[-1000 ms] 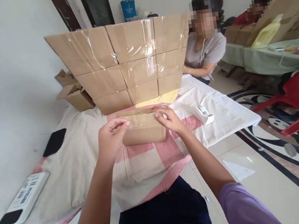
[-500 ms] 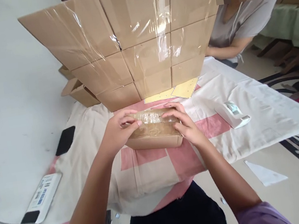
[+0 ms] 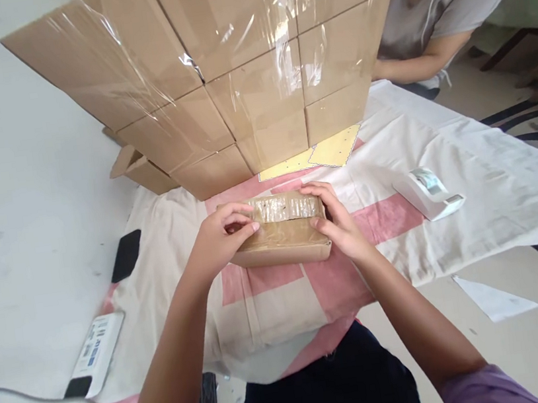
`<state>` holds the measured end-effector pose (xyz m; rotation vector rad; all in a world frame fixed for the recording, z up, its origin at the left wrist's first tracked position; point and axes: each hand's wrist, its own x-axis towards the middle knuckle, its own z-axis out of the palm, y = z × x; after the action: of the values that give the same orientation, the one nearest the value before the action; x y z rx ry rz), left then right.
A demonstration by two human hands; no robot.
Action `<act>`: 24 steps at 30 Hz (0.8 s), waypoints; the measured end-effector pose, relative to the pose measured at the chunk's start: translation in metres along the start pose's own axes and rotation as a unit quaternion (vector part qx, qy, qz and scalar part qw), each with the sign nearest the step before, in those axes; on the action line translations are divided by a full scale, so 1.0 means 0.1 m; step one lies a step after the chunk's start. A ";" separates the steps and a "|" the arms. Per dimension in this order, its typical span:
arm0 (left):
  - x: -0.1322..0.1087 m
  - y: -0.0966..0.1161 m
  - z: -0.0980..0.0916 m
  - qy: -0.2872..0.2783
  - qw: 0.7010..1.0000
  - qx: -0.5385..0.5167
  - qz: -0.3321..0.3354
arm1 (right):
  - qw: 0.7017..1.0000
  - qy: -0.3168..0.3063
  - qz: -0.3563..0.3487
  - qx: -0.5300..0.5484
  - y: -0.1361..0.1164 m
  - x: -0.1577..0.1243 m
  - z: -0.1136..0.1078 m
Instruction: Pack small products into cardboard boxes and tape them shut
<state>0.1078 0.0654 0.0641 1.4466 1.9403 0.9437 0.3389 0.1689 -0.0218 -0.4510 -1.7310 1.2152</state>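
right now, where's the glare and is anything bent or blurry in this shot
Head view: bright glare streaks on the clear wrap over the stacked cartons; a duller sheen on the taped top of the small box, held at its ends by the left hand and right hand, both sharp; the wide lens splays the stack outward; light is soft, shadows faint.

Readable text: none can be made out.
White device label: blue print is seen, too small to be read.
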 end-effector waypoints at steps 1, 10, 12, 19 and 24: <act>-0.01 0.00 0.00 0.002 1.000 -0.005 0.000 | 1.000 0.005 -0.003 0.001 0.01 -0.01 0.01; -0.04 0.02 -0.08 0.038 0.999 -0.009 0.030 | 1.000 0.011 -0.026 0.000 0.03 -0.03 0.02; -0.02 0.03 -0.12 0.047 0.998 -0.012 0.040 | 0.999 0.012 -0.032 0.001 0.04 -0.03 0.02; 0.02 0.01 -0.35 0.070 0.991 -0.089 0.071 | 1.000 0.006 -0.017 -0.012 0.00 -0.03 0.01; 0.03 -0.09 -0.53 0.062 0.994 -0.065 0.056 | 1.000 0.004 -0.007 -0.017 -0.02 -0.01 0.00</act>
<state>0.0616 0.0553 0.0892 1.4645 1.8610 1.2154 0.3398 0.1670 -0.0204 -0.4631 -1.7466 1.1744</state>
